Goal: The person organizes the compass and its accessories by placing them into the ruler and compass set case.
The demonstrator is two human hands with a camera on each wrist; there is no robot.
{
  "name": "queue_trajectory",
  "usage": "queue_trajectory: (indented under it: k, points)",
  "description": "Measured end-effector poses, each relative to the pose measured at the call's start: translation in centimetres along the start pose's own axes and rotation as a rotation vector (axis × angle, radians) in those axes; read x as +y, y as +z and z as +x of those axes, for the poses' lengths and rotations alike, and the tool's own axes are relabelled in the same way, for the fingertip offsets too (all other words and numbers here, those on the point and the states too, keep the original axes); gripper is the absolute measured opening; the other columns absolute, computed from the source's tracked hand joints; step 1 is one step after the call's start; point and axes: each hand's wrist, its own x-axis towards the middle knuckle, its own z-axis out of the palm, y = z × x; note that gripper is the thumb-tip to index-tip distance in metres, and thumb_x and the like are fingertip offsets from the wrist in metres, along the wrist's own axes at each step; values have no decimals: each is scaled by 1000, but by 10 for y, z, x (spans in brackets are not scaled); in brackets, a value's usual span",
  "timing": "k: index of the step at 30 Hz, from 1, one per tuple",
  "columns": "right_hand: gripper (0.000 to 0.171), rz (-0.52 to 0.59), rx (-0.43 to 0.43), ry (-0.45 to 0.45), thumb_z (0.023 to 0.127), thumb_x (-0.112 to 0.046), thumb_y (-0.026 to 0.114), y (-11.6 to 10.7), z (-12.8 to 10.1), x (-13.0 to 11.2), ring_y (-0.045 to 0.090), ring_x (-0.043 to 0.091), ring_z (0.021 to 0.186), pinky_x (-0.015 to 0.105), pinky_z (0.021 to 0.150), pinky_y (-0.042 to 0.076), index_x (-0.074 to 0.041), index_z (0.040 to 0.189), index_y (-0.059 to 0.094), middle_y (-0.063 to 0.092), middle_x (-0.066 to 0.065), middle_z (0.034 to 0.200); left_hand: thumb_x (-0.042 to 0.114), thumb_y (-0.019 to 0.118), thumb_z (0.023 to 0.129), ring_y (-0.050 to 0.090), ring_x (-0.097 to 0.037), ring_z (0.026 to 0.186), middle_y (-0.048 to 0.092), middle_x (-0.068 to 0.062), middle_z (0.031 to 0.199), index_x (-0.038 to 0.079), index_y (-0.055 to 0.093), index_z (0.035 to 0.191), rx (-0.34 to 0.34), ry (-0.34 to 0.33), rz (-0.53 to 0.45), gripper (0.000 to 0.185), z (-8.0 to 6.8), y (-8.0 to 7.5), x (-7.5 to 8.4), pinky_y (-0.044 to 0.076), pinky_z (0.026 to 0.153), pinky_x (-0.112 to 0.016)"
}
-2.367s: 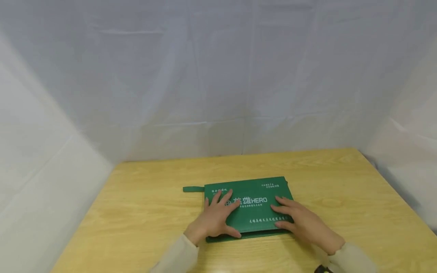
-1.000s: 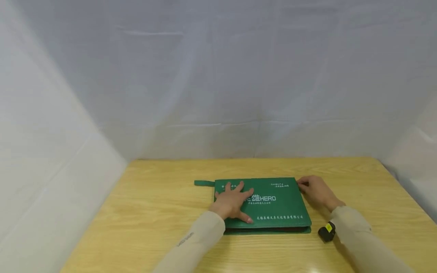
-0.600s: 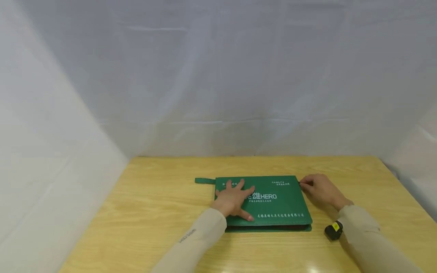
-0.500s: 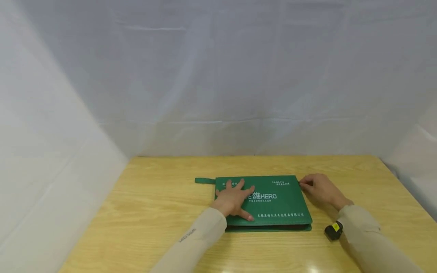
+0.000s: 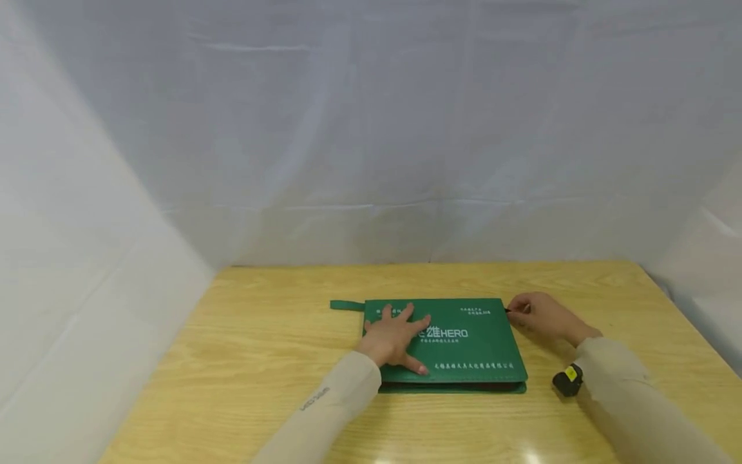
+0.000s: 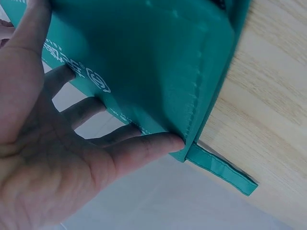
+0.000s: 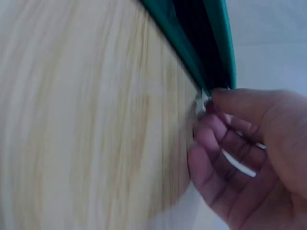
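A green zip case point(image 5: 481, 351) with white lettering and the word HERO lies flat on the table. My left hand point(image 5: 394, 338) rests on its left half, fingers spread across the cover. At the far right corner, my right hand point(image 5: 545, 316) pinches the zipper pull between thumb and curled fingers. A small dark bit shows there in the head view, and a pale metal piece point(image 7: 201, 104) in the right wrist view; the fingers hide most of it. The case's edge gapes along the front and right sides. A green strap point(image 6: 223, 167) sticks out from the far left corner.
The wooden table point(image 5: 243, 361) runs back to a pale cloth wall point(image 5: 359, 129), with more cloth on both sides. A black device with a yellow label point(image 5: 568, 380) sits at the right wrist.
Earlier both hands lay on the case's cover. Since then the right hand has moved to the far right corner and pinched the zipper pull. Over the last half second little has changed.
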Motion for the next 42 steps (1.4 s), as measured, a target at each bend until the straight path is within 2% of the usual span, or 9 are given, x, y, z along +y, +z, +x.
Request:
queue_trajectory:
  k: [5,8,12,16,23,31,36,39,42]
  points:
    - [13,-24,14,-48,97,-14,56,2,-2,2,50,13,61,31,57,42,-11,85,60,59,-1,78,62,71,69,13,-40,141,14,1,158,39,25,150,-9,15,-7,96,0,1,1,30,97,-67]
    - [16,-21,37,-69,97,-14,58,2,-12,5,51,12,63,31,59,42,-15,80,58,58,-2,76,63,71,69,13,-40,141,13,1,158,39,24,151,-10,18,-3,96,-1,3,2,30,97,-67]
    - [15,-6,44,-86,97,-18,58,6,-25,4,55,12,69,31,62,44,-18,82,59,60,-5,78,63,71,69,14,-40,141,14,0,158,38,25,151,0,14,0,97,-2,3,1,30,97,-67]
    - [16,-14,39,-96,96,-21,59,11,-38,0,50,9,64,29,62,42,-20,80,58,57,-7,72,62,71,70,14,-42,140,14,-2,158,36,25,151,7,25,-5,96,-3,2,-1,30,96,-68]
    - [16,-42,-21,-153,94,-19,61,14,-64,-10,47,3,65,26,60,40,-24,79,59,57,-13,74,63,71,70,13,-42,140,14,-3,158,36,25,151,4,35,-4,96,-3,-1,-5,30,96,-69]
    - [15,5,-76,-163,92,-27,64,22,-89,-27,44,0,59,23,52,39,-26,78,61,54,-16,68,63,70,70,13,-43,140,14,-3,158,36,24,151,8,34,13,97,-2,-3,-11,30,95,-69]
    - [13,44,-81,-190,92,-26,65,29,-97,-37,46,-1,60,22,52,41,-26,79,63,57,-16,71,63,70,71,13,-43,140,13,-4,158,35,24,151,10,31,14,97,-4,-5,-13,30,95,-69]
    - [11,86,-93,-182,91,-25,66,34,-100,-45,50,0,63,23,56,44,-24,81,65,61,-15,75,63,69,71,13,-44,140,13,-4,158,35,24,152,10,28,13,97,-4,-5,-13,31,95,-69]
    - [10,69,-91,-158,90,-25,67,40,-101,-52,51,0,64,23,57,46,-25,80,66,61,-16,75,63,69,71,13,-44,140,13,-4,158,34,24,152,7,28,9,97,-5,-5,-12,31,95,-69]
